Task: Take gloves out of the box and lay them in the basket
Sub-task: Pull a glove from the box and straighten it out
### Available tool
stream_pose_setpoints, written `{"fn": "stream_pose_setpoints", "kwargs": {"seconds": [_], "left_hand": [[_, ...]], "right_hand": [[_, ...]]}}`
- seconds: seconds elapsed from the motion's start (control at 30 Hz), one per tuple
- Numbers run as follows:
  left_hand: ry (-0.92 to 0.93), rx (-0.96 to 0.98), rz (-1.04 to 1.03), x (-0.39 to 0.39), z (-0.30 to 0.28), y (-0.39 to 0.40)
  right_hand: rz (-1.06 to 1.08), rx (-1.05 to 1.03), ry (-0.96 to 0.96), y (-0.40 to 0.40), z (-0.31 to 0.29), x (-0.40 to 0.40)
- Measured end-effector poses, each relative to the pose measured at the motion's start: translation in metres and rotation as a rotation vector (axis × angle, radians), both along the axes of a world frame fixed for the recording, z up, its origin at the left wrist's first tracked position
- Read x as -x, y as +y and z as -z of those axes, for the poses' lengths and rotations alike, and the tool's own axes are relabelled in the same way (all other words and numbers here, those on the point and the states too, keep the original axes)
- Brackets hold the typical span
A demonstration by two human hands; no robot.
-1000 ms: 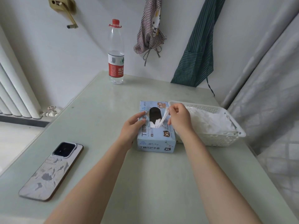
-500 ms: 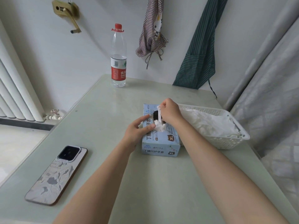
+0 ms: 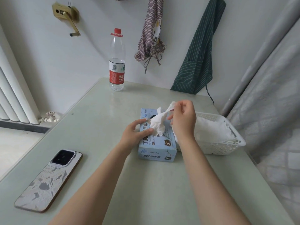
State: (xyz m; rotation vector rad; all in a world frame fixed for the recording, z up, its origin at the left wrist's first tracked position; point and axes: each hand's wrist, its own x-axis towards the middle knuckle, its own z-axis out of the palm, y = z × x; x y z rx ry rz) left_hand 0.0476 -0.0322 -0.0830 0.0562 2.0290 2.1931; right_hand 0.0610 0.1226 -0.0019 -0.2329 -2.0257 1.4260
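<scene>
While the left hand (image 3: 134,135) rests on the left side of a light blue glove box (image 3: 156,143) near the middle of the frame, its fingers lying fairly straight across the printed top, the right hand (image 3: 183,122) is raised just above the box and pinches a crumpled white glove (image 3: 159,122) between thumb and fingertips. That glove hangs from the pinch down toward the dark opening in the box top; whether its lower end is clear of the opening cannot be told. Just right of the box, touching or nearly touching it, sits a white perforated plastic basket (image 3: 227,148) with more white gloves (image 3: 211,130) piled inside. Everything stands on a pale green table (image 3: 146,184). At the lower left of the frame a phone (image 3: 48,181) lies face down in a grey patterned case. Toward the upper centre, at the far table edge, a clear water bottle (image 3: 117,62) with a red cap and red label stands upright. On the white wall behind hang a checked cloth (image 3: 151,33) and, to its right, a dark green striped apron (image 3: 199,51).
</scene>
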Motion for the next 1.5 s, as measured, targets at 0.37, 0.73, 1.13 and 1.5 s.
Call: {"fn": "stream_pose_setpoints", "kwargs": {"seconds": [0.37,0.73,1.13,1.5], "left_hand": [[0.533,0.873,-0.195,0.01,-0.044,0.043],[0.714,1.124,-0.217,0.022,-0.105,0.047],[0.459,0.763,-0.116,0.024,-0.128,0.046],[0.327,0.491,-0.049,0.017,-0.121,0.028]], "right_hand": [[-0.109,0.221,-0.074,0.018,0.009,-0.032],[-0.13,-0.182,-0.188,0.024,0.018,-0.033],[-0.172,-0.082,-0.155,0.023,0.014,-0.034],[-0.221,-0.362,-0.34,0.009,0.009,-0.01]]}}
